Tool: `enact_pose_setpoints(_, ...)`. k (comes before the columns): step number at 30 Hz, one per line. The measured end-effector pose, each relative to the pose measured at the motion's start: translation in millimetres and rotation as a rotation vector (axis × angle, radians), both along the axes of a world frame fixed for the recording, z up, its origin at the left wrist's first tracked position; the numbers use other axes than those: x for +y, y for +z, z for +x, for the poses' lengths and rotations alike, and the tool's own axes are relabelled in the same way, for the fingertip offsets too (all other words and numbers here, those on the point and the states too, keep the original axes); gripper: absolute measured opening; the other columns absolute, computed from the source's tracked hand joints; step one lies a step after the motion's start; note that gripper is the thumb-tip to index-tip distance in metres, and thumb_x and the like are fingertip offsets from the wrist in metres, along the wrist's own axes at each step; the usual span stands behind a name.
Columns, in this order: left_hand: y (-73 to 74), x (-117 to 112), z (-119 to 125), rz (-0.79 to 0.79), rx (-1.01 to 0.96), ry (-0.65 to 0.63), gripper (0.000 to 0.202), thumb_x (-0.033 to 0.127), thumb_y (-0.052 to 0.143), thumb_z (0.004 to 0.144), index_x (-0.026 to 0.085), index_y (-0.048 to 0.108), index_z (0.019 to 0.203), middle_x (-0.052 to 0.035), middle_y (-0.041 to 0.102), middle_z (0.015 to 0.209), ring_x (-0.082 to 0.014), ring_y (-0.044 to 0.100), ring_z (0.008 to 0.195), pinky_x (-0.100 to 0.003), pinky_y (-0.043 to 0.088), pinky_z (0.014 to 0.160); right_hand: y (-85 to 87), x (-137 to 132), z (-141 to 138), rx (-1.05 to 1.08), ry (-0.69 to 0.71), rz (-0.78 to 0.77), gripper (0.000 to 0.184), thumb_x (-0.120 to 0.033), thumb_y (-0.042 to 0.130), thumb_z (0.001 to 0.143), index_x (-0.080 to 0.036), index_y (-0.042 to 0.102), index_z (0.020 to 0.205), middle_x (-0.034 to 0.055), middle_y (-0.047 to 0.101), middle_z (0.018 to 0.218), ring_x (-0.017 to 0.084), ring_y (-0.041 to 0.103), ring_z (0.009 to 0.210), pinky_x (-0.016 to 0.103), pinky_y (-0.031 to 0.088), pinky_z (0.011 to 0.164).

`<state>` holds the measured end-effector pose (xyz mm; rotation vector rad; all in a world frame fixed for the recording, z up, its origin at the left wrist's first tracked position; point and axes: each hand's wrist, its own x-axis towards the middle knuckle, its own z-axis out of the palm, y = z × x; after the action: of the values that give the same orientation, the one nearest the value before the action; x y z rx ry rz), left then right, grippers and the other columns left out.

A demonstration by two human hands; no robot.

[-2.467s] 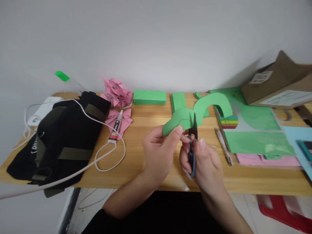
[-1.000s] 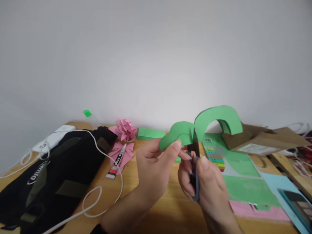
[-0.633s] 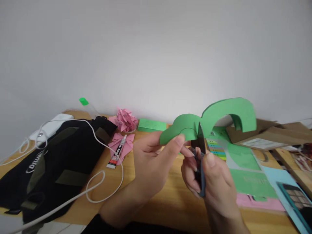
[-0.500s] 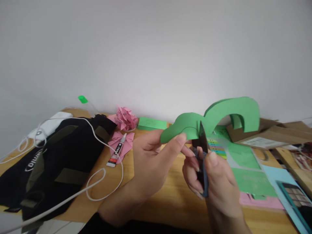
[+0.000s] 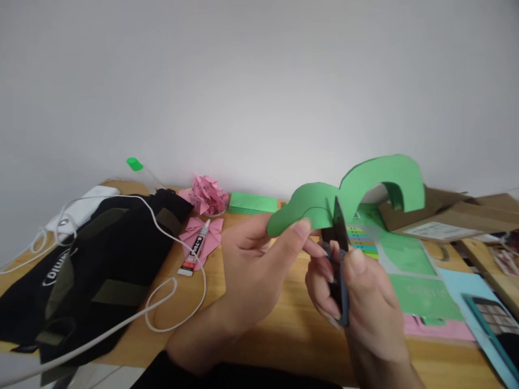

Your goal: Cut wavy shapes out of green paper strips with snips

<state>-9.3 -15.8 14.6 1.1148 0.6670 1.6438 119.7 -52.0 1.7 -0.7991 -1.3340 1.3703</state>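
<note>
Between the thumb and fingers of my left hand (image 5: pixel 259 270) is the left end of a curved green paper piece (image 5: pixel 310 197), held up above the table. A pencil-like curved line shows on it near my thumb. My right hand (image 5: pixel 365 302) grips a pair of scissors (image 5: pixel 340 227) with dark blades and blue-grey handles. The blades stand upright around the paper at its middle, just right of my left fingertips. To the right of the blades the paper arches up and over, its far end hanging free.
A glue tube (image 5: pixel 194 248) lies on folded pink paper (image 5: pixel 211 237), near a pink paper flower (image 5: pixel 206 194). At left are a black bag (image 5: pixel 101 270) and a white cable (image 5: pixel 203 286). Brown cardboard (image 5: pixel 458 210), green sheets (image 5: pixel 425 297) and a teal-edged phone (image 5: pixel 492 319) are at right.
The arched right part of the green paper has shifted slightly left and up. My right hand with the scissors has moved a little to the right. The left hand keeps its grip.
</note>
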Motion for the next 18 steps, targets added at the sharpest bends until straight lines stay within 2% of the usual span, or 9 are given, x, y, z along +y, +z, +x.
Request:
enact_pose_setpoints(13,0.8,0.0,-2.0,0.017,0.044,0.01,0.023,0.022,0.069,0.09,0.023,0.078,0.069,0.0022,0.075,0.064,-0.0115,0.066,0.062,-0.027,0.054,0.071,4.4,-0.1,3.3,-0.036,0.003,-0.01,0.044,-0.049,0.031,0.106,-0.022,0.052,0.079,-0.0065,0.039,0.05,0.009,0.027,0.041,0.025,0.021,0.038)
enact_pose_setpoints(18,2.3,-0.8,-2.3,0.015,0.073,0.055,0.024,0.019,0.069,0.089,0.023,0.078,0.067,0.0022,0.075,0.064,-0.0119,0.068,0.063,-0.027,0.056,0.07,3.0,-0.3,5.6,-0.069,-0.015,-0.015,0.045,-0.048,0.03,0.106,-0.023,0.046,0.073,-0.0061,0.039,0.05,0.009,0.026,0.041,0.025,0.021,0.039)
